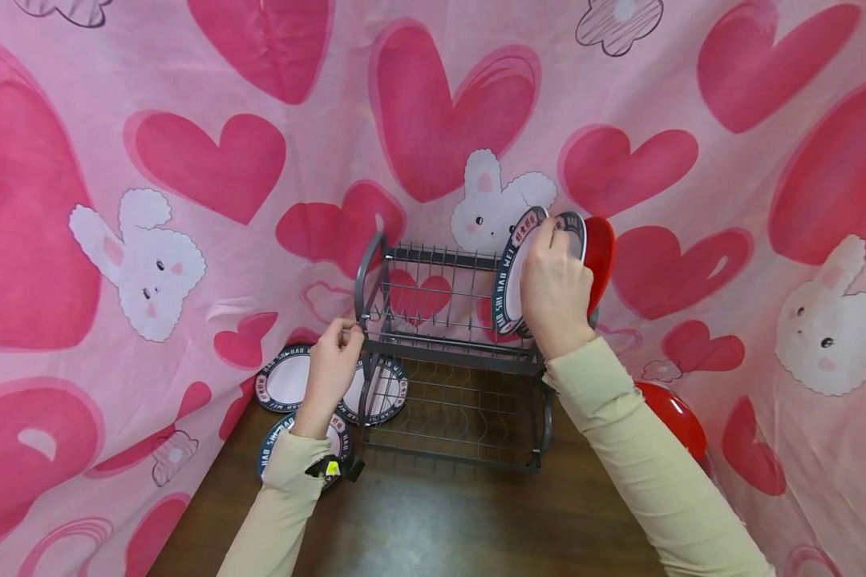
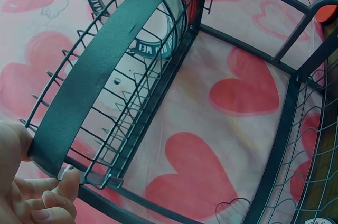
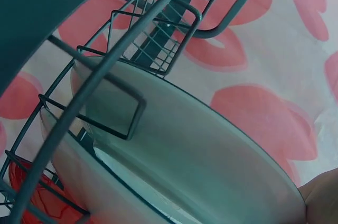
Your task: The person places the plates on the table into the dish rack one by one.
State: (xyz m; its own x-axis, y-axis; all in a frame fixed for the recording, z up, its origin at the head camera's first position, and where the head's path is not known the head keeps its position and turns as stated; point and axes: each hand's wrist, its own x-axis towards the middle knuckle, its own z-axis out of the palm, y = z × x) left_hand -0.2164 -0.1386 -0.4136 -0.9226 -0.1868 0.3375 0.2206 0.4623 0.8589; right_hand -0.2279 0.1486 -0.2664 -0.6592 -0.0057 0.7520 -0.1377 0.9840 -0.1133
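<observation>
A dark two-tier dish rack [image 1: 447,349] stands in the middle of the head view. My right hand [image 1: 557,292] pinches the upper rim of a dark-bordered plate [image 1: 507,276], held upright at the right of the top tier. Just right of it stand another bordered plate [image 1: 574,231] and a red plate [image 1: 601,256]. In the right wrist view the held plate's pale underside [image 3: 200,145] fills the middle, with the right hand [image 3: 323,197] at its edge. My left hand [image 1: 333,361] grips the rack's left front corner; the left wrist view shows this hand [image 2: 39,192] around the frame's end.
Several dark-bordered plates [image 1: 281,389] lie on the brown table [image 1: 433,513] left of the rack, partly behind the left arm. A red dish [image 1: 674,421] lies at the right, partly behind the right forearm. Pink heart-patterned cloth [image 1: 317,152] hangs behind and at both sides.
</observation>
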